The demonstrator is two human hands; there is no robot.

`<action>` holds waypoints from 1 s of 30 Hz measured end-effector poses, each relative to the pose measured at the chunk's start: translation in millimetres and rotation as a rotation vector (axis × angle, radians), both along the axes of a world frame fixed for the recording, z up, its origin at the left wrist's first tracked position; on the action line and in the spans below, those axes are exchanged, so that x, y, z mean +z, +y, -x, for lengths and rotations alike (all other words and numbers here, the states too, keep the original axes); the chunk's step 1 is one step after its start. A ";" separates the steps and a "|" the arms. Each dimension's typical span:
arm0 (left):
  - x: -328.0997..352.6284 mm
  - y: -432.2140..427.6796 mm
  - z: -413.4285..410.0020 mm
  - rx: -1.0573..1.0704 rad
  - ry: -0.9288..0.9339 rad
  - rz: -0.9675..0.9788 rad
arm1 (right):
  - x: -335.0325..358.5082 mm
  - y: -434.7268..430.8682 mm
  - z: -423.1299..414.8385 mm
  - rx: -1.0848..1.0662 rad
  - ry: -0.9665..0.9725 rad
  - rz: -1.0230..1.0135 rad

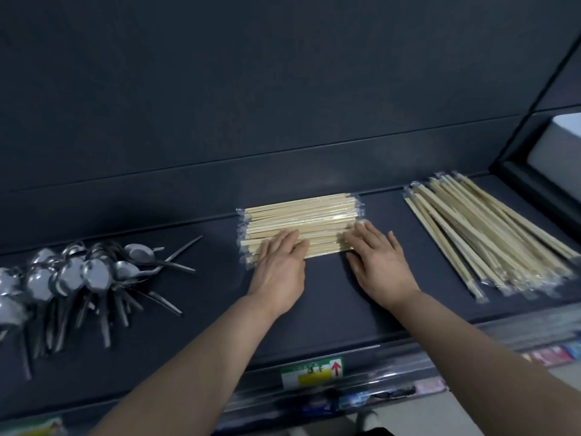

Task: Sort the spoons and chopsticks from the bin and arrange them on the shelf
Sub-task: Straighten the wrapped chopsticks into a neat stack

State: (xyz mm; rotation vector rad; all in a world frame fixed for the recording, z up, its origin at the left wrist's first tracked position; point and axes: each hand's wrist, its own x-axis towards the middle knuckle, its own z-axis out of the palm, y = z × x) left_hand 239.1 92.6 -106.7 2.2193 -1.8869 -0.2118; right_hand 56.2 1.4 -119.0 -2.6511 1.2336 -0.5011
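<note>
Bears on the dark shelf [330,309] a slanted chopstick pile [490,237] at right, heaped spoons [78,278] at left, a squared chopstick stack [301,215] at centre, and on its near edge left hand [279,275] and right hand [380,265], fingers straight, close together.

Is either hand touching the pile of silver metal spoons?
No, left hand and right hand both rest on the middle stack of wrapped wooden chopsticks.

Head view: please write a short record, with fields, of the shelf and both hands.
surface: dark grey flat shelf
left: heap of shiny metal spoons
middle: neat stack of plastic-wrapped pale wooden chopsticks
right: looser slanted pile of wrapped chopsticks
left hand: fingers flat on the middle stack
right hand: fingers flat on its right end
</note>
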 end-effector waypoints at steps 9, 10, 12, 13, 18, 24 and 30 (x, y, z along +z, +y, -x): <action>28.8 -52.8 84.7 -0.101 0.189 0.151 | 21.6 -27.6 86.6 -0.186 0.033 0.173; 28.6 -62.6 98.1 -0.092 0.249 0.122 | 24.6 -33.6 98.3 -0.205 0.038 0.170; 26.8 -80.9 127.8 -0.054 0.410 0.064 | 28.2 -45.7 122.4 -0.236 0.049 0.159; 25.7 -89.3 142.8 -0.024 0.482 0.042 | 28.7 -51.9 135.1 -0.252 0.058 0.153; 19.0 -135.8 200.5 0.263 0.702 -0.029 | 31.7 -91.8 194.3 -0.298 0.097 0.032; 32.6 -174.2 243.5 0.513 0.853 -0.077 | 22.1 -118.0 212.9 -0.195 -0.008 -0.106; 41.2 -193.4 270.2 0.552 0.727 -0.147 | 24.7 -124.5 224.0 -0.128 -0.154 -0.228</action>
